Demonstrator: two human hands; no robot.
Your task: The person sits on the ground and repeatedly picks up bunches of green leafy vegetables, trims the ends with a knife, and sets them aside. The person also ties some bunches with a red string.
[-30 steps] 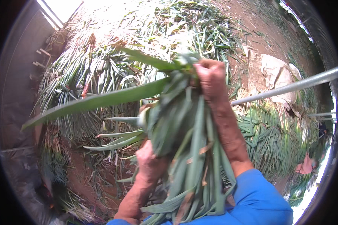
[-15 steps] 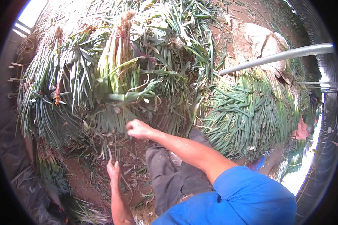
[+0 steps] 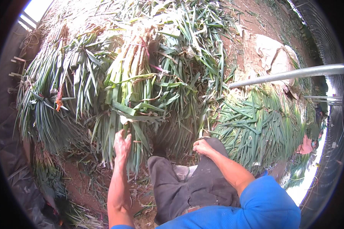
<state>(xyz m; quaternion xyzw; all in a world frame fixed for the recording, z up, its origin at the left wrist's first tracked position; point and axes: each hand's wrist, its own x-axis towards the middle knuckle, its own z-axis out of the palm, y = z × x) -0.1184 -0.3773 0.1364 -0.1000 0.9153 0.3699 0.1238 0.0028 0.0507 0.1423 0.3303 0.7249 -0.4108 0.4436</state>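
A tied bundle of green onions leans over a heap, pale root ends away from me and leaves hanging toward me. Some long leaves lie bent across it. My left hand is closed in front of its hanging leaves; what the fingers hold, if anything, is hidden. My right hand is closed above my right knee, beside the bundle. Nothing in its fingers can be made out.
Other green onion bundles lie at the left, and a large pile of green onions at the right. A metal pole slants above that pile, near a pale sack. Leaf scraps litter the brown ground.
My left hand has risen from low over the ground to the hanging leaves. The right hand has moved rightward and slightly down to my knee. The leaves across the bundle have shifted.
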